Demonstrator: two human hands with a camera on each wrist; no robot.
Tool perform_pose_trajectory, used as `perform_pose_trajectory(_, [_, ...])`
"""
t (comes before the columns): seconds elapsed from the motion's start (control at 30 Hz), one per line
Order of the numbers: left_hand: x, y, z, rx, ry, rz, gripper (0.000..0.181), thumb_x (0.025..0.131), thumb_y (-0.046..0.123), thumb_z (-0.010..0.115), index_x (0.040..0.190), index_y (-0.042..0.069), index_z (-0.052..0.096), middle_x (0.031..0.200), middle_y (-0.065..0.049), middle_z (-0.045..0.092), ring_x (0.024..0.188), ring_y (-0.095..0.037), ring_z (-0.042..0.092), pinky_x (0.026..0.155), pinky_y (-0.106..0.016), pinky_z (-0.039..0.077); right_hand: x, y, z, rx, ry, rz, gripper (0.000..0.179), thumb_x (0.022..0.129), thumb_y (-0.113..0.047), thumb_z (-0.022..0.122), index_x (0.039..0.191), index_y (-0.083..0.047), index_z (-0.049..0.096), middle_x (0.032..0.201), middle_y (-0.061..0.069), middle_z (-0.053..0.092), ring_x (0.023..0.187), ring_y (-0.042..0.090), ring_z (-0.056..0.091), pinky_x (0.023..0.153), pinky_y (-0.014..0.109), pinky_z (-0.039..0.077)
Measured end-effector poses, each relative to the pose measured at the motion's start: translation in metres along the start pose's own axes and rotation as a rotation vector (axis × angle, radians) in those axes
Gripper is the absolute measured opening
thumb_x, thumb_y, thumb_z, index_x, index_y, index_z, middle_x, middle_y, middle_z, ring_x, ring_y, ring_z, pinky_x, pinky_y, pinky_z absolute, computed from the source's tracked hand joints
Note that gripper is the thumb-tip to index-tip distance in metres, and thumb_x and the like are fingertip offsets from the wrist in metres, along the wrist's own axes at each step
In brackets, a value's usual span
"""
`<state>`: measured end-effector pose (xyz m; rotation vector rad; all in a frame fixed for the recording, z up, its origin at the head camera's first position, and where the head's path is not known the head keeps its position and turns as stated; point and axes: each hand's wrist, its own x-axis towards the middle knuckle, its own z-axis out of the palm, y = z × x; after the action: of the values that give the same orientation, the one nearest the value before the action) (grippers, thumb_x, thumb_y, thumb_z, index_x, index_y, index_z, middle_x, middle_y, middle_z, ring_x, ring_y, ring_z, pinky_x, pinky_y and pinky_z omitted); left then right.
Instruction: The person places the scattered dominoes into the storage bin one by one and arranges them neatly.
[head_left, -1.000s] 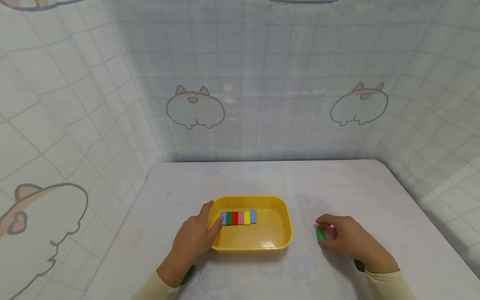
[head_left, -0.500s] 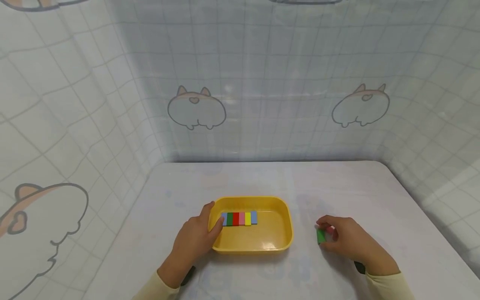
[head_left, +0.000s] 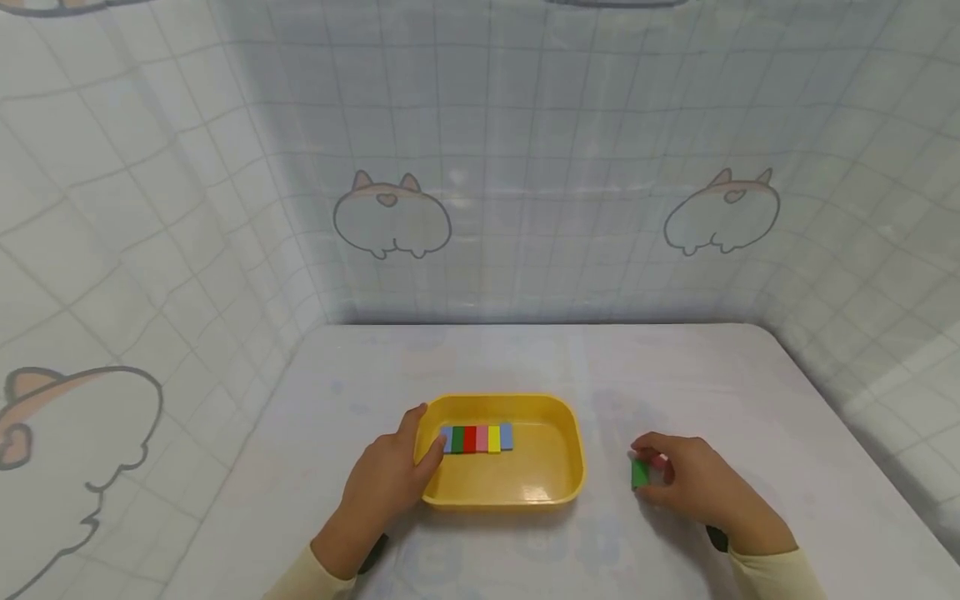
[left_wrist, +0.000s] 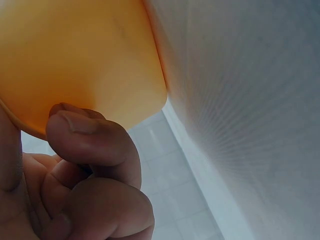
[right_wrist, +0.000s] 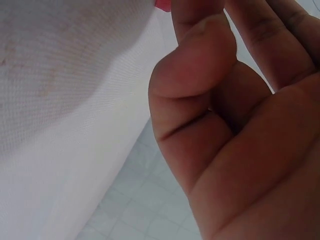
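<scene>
A yellow tray (head_left: 536, 471) lies on the table, its left side gripped by my left hand (head_left: 382, 477), thumb over the rim and fingers along the outside. In the left wrist view, curled fingers (left_wrist: 95, 142) press by the tray's outer wall (left_wrist: 95, 60). Inside it several thin coloured blocks (head_left: 482, 439) stand side by side: blue, green, red, pink, yellow and blue. To the right of the tray, my right hand (head_left: 697, 479) pinches a green block (head_left: 639, 474) end to end between thumb and fingertips. A pinkish-red block (head_left: 659, 461) shows partly behind those fingers.
The white-covered table (head_left: 525, 358) reaches back to a grid-patterned curtain (head_left: 555, 250) with cartoon animal drawings. More curtain hangs at both sides. Dark wrist-worn devices show under both wrists.
The green block under my right fingers has turned slightly straighter. My left hand and the tray stay in place; the view shifts a little.
</scene>
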<state>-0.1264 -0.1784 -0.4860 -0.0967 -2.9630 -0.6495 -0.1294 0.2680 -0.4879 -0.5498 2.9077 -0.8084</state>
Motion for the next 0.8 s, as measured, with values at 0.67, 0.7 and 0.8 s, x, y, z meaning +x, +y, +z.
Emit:
perform_pose_trajectory(0.67, [0.0,-0.002,0.001,-0.009,0.017,0.032,0.071,0.105,0.063,0.051,0.156,0.014,0.046,0.068,0.002,0.055,0.06,-0.016,0.051,0.06,-0.036,0.05,0.007,-0.006,-0.009,-0.019,-0.05,0.028,0.049,0.077,-0.03,0.095,0.118,-0.021,0.072,0.1,-0.016,0.07,0.074,0.009,0.055,0.066,0.026,0.049])
perform_pose_trajectory(0.7, [0.0,-0.003,0.001,-0.006,0.017,0.033,0.072,0.105,0.064,0.051,0.156,0.014,0.046,0.067,0.002,0.054,0.059,-0.016,0.05,0.058,-0.035,0.049,0.008,-0.005,-0.009,-0.021,-0.053,0.02,0.049,0.077,-0.03,0.095,0.119,-0.02,0.071,0.1,-0.016,0.07,0.075,0.008,0.056,0.067,0.026,0.05])
perform_pose_trajectory(0.8, [0.0,-0.004,0.0,-0.005,0.018,0.034,0.071,0.105,0.064,0.051,0.156,0.014,0.045,0.063,0.001,0.05,0.057,-0.017,0.049,0.056,-0.034,0.045,0.012,-0.005,-0.01,-0.028,-0.067,-0.011,0.049,0.077,-0.029,0.094,0.119,-0.019,0.071,0.1,-0.014,0.07,0.074,0.007,0.056,0.067,0.026,0.05])
